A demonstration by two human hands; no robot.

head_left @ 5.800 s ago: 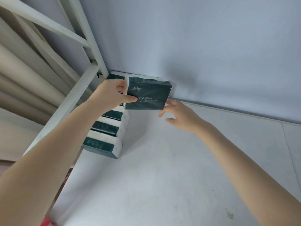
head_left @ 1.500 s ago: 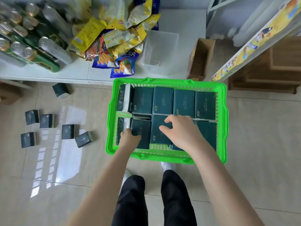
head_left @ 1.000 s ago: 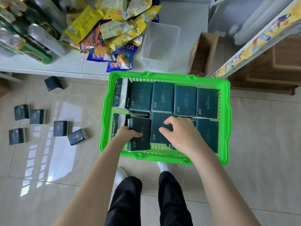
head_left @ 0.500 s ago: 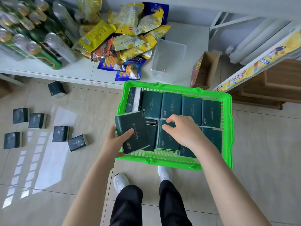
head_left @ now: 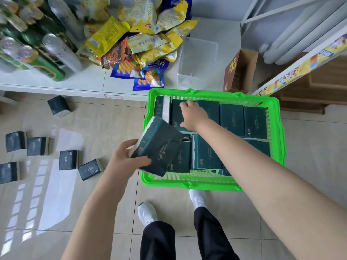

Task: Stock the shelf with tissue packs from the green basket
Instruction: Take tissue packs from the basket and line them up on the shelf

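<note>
Tilting dark-green tissue pack (head_left: 159,148), pale script

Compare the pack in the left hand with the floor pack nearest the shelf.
The held pack is gripped by the left hand; the floor pack lies untouched. The held pack tilts above the green basket rim; the floor pack rests on tiles. Both are dark green, white-sided.

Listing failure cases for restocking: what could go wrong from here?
1. The left grip holds the tissue pack by one end, tilted over the green basket rim; it may slip.
2. The right grip reaches onto the tightly packed far row; a one-handed pull may drag a neighbour.
3. Several loose packs lie on the floor left of the feet: a likely trip hazard.
</note>
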